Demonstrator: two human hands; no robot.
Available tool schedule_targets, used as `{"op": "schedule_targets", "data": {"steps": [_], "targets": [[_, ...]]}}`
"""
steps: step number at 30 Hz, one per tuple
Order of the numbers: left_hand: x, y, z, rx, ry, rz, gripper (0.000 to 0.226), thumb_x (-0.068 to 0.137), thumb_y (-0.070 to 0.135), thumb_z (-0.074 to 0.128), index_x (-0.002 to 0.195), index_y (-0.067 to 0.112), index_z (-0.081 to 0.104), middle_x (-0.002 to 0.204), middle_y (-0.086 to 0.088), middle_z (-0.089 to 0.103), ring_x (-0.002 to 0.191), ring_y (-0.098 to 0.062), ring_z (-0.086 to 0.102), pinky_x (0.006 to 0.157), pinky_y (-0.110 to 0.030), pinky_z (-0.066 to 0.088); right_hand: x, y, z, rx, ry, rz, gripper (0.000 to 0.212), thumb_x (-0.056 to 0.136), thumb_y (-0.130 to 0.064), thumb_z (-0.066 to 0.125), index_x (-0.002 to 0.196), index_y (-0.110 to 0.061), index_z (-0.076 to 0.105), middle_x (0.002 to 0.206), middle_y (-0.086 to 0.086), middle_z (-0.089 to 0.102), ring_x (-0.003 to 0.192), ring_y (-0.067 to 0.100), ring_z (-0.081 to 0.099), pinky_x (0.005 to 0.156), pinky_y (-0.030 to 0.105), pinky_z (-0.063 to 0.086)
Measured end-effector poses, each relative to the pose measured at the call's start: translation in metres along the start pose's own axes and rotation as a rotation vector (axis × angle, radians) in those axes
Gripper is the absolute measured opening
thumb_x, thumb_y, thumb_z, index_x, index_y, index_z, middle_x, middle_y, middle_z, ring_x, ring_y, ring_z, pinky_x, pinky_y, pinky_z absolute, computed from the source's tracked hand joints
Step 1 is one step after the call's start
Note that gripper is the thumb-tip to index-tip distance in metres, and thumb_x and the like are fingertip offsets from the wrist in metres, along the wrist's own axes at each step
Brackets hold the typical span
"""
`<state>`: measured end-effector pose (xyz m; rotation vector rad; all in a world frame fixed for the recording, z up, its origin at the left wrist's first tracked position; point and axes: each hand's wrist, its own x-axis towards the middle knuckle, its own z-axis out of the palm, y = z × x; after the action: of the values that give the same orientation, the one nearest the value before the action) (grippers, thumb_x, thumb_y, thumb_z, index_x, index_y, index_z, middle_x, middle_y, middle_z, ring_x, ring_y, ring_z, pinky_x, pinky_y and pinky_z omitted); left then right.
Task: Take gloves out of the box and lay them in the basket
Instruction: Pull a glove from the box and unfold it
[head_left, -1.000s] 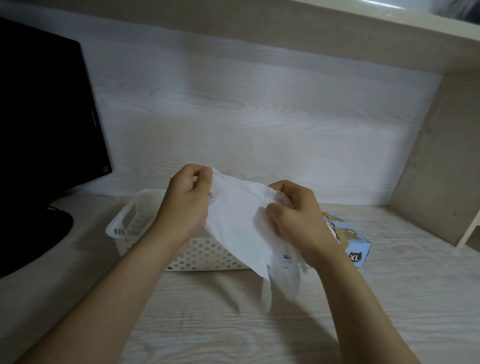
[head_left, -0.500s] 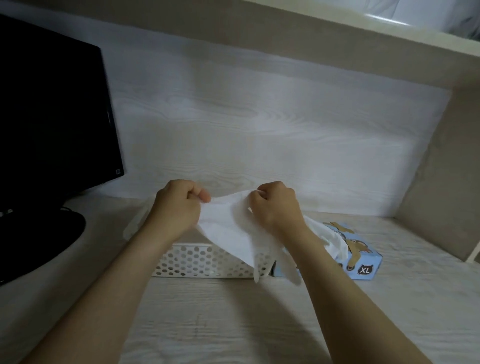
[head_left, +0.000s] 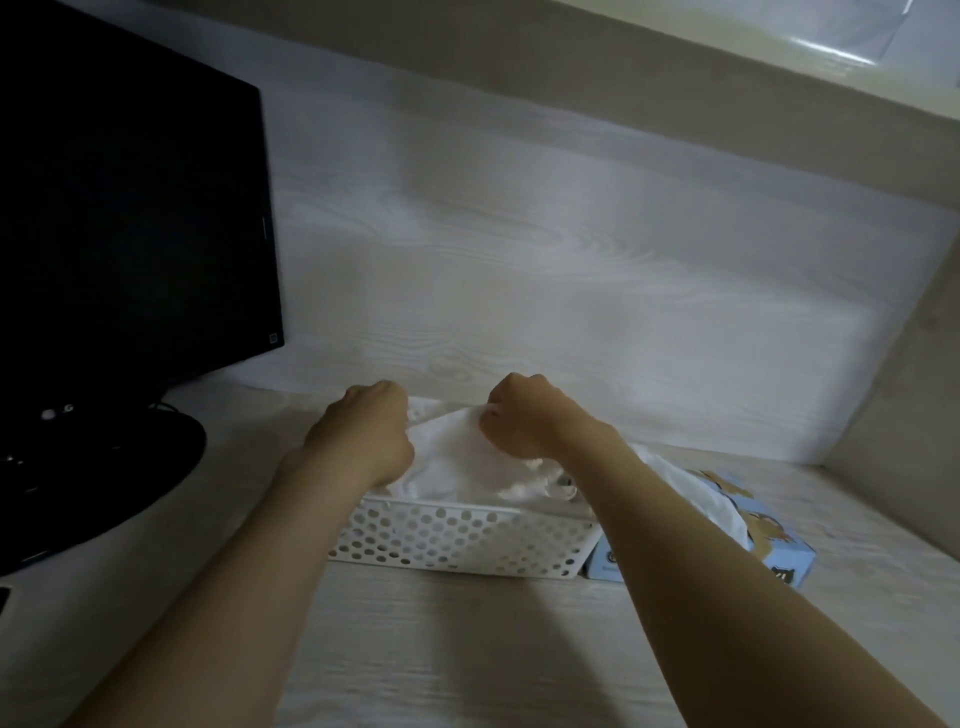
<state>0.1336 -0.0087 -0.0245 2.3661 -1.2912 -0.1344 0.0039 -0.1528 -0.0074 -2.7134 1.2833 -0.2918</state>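
A thin white glove (head_left: 457, 457) hangs stretched between both hands, and its lower part sags into the white perforated basket (head_left: 457, 540) on the desk. My left hand (head_left: 363, 436) pinches the glove's left edge with curled fingers. My right hand (head_left: 524, 415) pinches its right edge. Both hands hover over the basket's far side. The light blue glove box (head_left: 769, 540) lies right of the basket, touching it, with another white glove (head_left: 696, 488) sticking out of its top. My right forearm hides part of the box.
A black monitor (head_left: 130, 208) on a round black stand (head_left: 93, 483) fills the left side. A pale wood-grain back panel (head_left: 571, 270) rises right behind the basket. A beige side wall (head_left: 898, 415) closes the right, and a shelf (head_left: 623, 67) runs overhead.
Both hands have moved forward and down with the glove, from in front of the basket to over it. The glove's lower end now lies inside the basket.
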Motion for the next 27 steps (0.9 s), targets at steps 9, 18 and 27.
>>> {"op": "schedule_targets", "data": {"steps": [9, 18, 27], "targets": [[0.001, 0.002, 0.006, 0.239, -0.089, 0.009, 0.034, 0.095, -0.006, 0.051, 0.127, 0.007, 0.055, 0.132, -0.014, 0.048, 0.120, -0.032, 0.052, 0.095, -0.037, 0.050, -0.001, 0.000, -0.006, -0.306, 0.109, -0.003, 0.037, 0.086, -0.035, 0.084, 0.095, -0.012, 0.057, 0.092, 0.005, 0.056, 0.081, 0.030, 0.061, 0.073, 0.038, 0.053], [-0.006, 0.012, -0.003, 0.000, -0.158, 0.205, 0.023, 0.096, 0.009, 0.066, 0.111, 0.025, 0.073, 0.116, 0.000, 0.063, 0.099, -0.015, 0.062, 0.085, -0.026, 0.050, -0.034, -0.005, -0.028, 0.033, -0.298, -0.069, 0.018, 0.088, -0.025, 0.077, 0.101, -0.013, 0.075, 0.075, 0.010, 0.079, 0.061, 0.017, 0.077, 0.068, 0.034, 0.067], [0.010, 0.006, 0.008, 0.117, -0.479, 0.186, 0.079, 0.094, 0.034, 0.075, 0.159, 0.039, 0.031, 0.159, 0.001, 0.043, 0.131, -0.021, 0.053, 0.109, -0.035, 0.047, -0.038, 0.013, -0.011, -0.187, -0.117, -0.124, 0.037, 0.084, 0.008, 0.068, 0.108, -0.019, 0.071, 0.107, 0.002, 0.055, 0.084, 0.026, 0.068, 0.073, 0.035, 0.060]]}}
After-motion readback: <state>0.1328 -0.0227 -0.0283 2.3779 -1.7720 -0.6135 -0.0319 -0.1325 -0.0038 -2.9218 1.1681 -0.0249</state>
